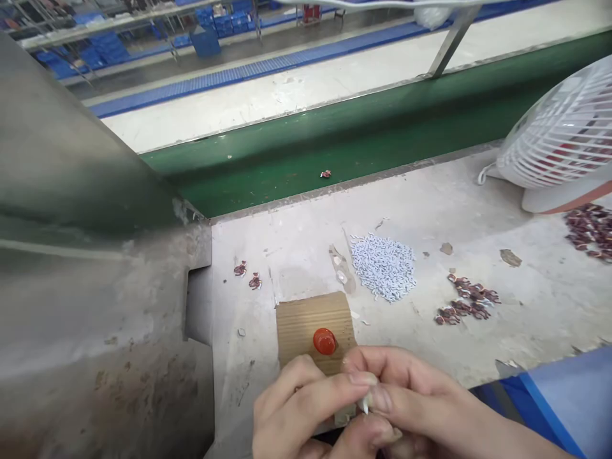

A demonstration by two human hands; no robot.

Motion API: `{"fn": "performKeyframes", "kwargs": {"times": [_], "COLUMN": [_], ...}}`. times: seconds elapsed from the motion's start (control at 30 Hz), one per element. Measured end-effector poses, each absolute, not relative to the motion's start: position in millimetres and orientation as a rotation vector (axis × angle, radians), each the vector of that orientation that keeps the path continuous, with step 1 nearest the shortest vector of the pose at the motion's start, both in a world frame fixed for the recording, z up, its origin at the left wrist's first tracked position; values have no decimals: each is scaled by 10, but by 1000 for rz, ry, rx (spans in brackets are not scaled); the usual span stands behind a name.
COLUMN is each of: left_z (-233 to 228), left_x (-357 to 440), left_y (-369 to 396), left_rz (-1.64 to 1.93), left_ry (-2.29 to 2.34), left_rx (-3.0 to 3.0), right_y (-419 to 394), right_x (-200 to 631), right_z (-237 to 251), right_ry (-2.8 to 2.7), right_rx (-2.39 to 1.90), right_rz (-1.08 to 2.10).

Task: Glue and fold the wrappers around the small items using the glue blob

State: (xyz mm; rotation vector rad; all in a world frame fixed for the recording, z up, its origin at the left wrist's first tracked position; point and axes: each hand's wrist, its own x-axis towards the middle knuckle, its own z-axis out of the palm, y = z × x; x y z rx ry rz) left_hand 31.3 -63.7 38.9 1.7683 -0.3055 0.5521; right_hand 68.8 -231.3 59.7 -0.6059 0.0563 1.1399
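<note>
My left hand (301, 411) and my right hand (425, 398) meet at the near edge of the bench, fingertips together. A small white pointed piece (366, 405) sticks out beside my right thumb, which pinches it. My left fingers are closed close against it; what they grip is hidden. Just beyond them, a shallow red dish (324, 342) rests on a square of brown cardboard (313, 312). Further off lies a heap of tiny pale blue-white pieces (384, 266). To its right is a cluster of small brown-red figures (471, 299).
Two more brown-red figures (255, 280) lie at left by a metal panel (109, 287). A white fan (564, 134) stands at right near a bigger figure pile (593, 233). One figure (326, 173) sits on the green belt (287, 159) behind the bench. A blue bin (549, 395) is lower right.
</note>
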Motion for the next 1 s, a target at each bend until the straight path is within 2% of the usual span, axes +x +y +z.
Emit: {"fn": "performKeyframes", "kwargs": {"times": [0.37,0.63,1.0], "left_z": [315,373,245], "left_x": [170,228,285], "left_y": [-445,-468,-497], "left_rz": [394,208,426], "left_ry": [-432,-318,-415], "left_rx": [1733,1468,1634], "right_y": [-2384,-2276,-2410], "right_x": [474,663,630], "right_z": [482,640,623], "right_ry": [74,27,-134], "right_rx": [-1037,-1263,-1395], "right_rz": [933,861,905]}}
